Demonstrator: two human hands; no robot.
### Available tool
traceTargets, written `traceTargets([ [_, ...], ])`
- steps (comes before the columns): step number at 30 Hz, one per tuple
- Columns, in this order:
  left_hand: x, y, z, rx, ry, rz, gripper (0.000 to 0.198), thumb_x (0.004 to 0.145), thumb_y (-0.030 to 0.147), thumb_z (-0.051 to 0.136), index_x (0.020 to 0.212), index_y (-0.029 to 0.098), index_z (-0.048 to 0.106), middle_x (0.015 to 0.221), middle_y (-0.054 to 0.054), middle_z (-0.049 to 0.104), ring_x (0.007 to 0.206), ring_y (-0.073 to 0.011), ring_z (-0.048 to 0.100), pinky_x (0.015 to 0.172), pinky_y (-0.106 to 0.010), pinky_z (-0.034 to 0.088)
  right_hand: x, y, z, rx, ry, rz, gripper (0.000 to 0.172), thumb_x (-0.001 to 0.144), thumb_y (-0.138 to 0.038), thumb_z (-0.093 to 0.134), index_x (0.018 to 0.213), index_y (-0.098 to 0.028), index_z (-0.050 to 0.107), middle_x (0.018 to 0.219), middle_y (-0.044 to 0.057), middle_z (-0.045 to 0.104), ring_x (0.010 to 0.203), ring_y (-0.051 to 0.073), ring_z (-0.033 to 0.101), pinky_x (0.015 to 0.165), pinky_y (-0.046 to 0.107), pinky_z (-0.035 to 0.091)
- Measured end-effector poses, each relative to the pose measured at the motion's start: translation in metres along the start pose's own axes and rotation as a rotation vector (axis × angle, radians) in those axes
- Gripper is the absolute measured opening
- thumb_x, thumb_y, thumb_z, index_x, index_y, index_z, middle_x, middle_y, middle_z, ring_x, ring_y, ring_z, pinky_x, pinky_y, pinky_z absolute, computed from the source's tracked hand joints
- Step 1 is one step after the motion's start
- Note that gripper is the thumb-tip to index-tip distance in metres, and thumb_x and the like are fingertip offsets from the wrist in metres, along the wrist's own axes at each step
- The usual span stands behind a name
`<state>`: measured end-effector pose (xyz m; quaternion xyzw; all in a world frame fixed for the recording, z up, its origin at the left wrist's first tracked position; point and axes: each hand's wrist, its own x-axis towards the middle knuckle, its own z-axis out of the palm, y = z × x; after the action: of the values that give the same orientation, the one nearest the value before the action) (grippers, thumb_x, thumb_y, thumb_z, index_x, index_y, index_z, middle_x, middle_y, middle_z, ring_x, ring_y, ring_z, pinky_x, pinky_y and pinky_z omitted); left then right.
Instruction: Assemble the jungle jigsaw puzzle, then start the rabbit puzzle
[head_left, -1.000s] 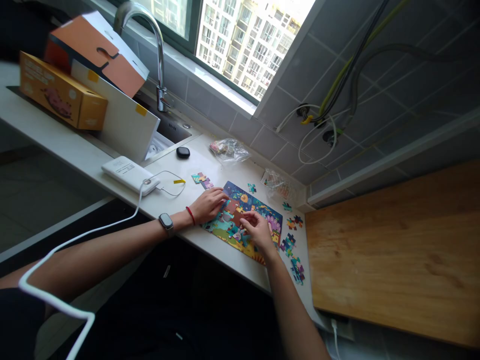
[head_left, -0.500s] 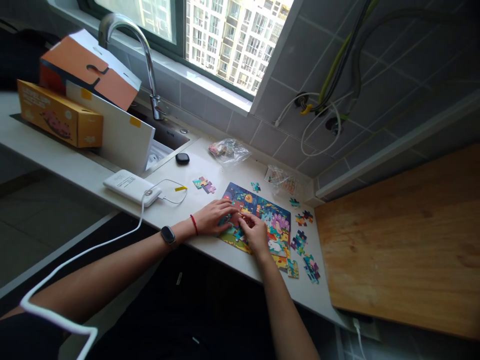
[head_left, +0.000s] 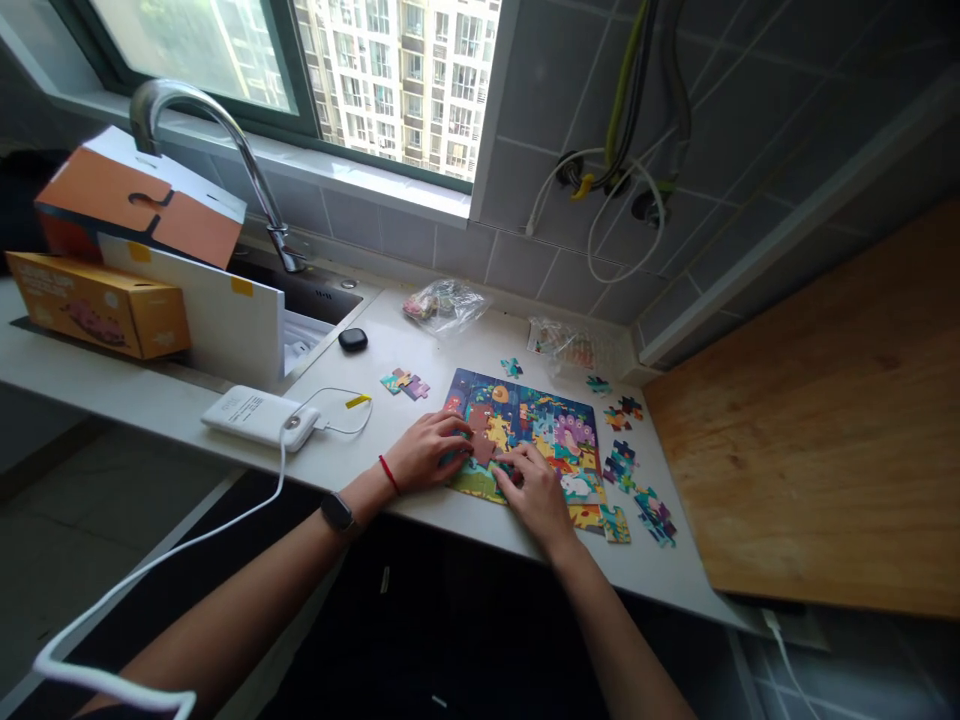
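A colourful jigsaw puzzle (head_left: 499,395) with animal pictures lies partly assembled on the counter. My left hand (head_left: 431,450), with a red string and a dark watch on its wrist, rests at the puzzle's left edge. Its fingers are bent but apart, and nothing shows in them. Over the puzzle's lower middle, the thumb and fingers of my right hand (head_left: 536,490) close on a puzzle piece, mostly hidden by the fingers. Loose puzzle pieces (head_left: 655,516) lie along the right side. Joined pieces (head_left: 405,383) sit to the left, and a single teal piece (head_left: 511,368) lies behind the puzzle.
A white power bank (head_left: 259,418) with a cable lies at left, near a black case (head_left: 352,340). Boxes (head_left: 97,305) stand by the sink and tap (head_left: 262,190). Clear plastic bags (head_left: 450,305) lie at the back. A wooden board (head_left: 817,430) borders the right.
My right hand has shifted toward the puzzle's lower middle, away from my left hand. More of the brown puzzle area shows between them. The camera view has turned slightly.
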<state>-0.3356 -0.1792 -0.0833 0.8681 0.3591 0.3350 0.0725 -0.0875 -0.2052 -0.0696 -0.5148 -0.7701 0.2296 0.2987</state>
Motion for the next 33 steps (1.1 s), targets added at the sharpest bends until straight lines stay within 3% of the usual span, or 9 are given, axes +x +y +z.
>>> traceTargets([
  [4,0.001,0.000,-0.002,-0.016,0.025,0.001,0.014,0.099,0.023,0.063,0.095,0.023,0.076,0.116,-0.009,0.075,0.114,-0.0261,0.068,0.097,-0.044,0.057,-0.003,-0.001,-0.005,-0.073,-0.013,-0.020,0.017,0.095,-0.023,0.070,0.109,-0.023,0.078,0.107,0.006,0.070,0.075,0.016,0.069,0.078,0.031,0.062],
  [9,0.002,-0.001,-0.004,-0.088,0.121,-0.099,0.019,0.102,0.018,0.055,0.111,0.021,0.071,0.113,-0.010,0.075,0.106,-0.0232,0.070,0.095,-0.041,0.059,0.003,-0.014,0.000,-0.250,-0.088,-0.148,0.030,0.095,-0.026,0.074,0.126,-0.024,0.075,0.126,0.010,0.069,0.113,0.028,0.069,0.098,0.043,0.061],
  [16,-0.001,-0.004,0.000,-0.083,0.124,-0.313,0.027,0.098,0.010,0.047,0.110,0.022,0.067,0.096,-0.005,0.074,0.086,-0.0190,0.072,0.078,-0.031,0.058,0.007,-0.018,0.011,-0.324,-0.081,-0.231,0.026,0.099,-0.024,0.067,0.123,-0.027,0.077,0.127,0.011,0.070,0.108,0.029,0.065,0.096,0.047,0.060],
  [21,-0.001,-0.004,0.000,-0.056,0.096,-0.328,0.026,0.096,0.009,0.049,0.108,0.022,0.068,0.096,-0.005,0.074,0.086,-0.0198,0.071,0.078,-0.031,0.057,0.010,-0.019,0.013,-0.344,-0.089,-0.217,0.026,0.100,-0.025,0.067,0.123,-0.025,0.077,0.126,0.012,0.070,0.108,0.030,0.064,0.094,0.047,0.059],
  [33,0.001,-0.003,-0.001,-0.052,0.080,-0.316,0.024,0.097,0.010,0.049,0.106,0.023,0.068,0.099,-0.005,0.074,0.090,-0.0206,0.071,0.080,-0.032,0.057,0.019,-0.011,0.019,-0.071,-0.056,-0.092,0.031,0.091,-0.021,0.076,0.122,-0.027,0.079,0.115,0.008,0.072,0.108,0.027,0.067,0.098,0.045,0.060],
])
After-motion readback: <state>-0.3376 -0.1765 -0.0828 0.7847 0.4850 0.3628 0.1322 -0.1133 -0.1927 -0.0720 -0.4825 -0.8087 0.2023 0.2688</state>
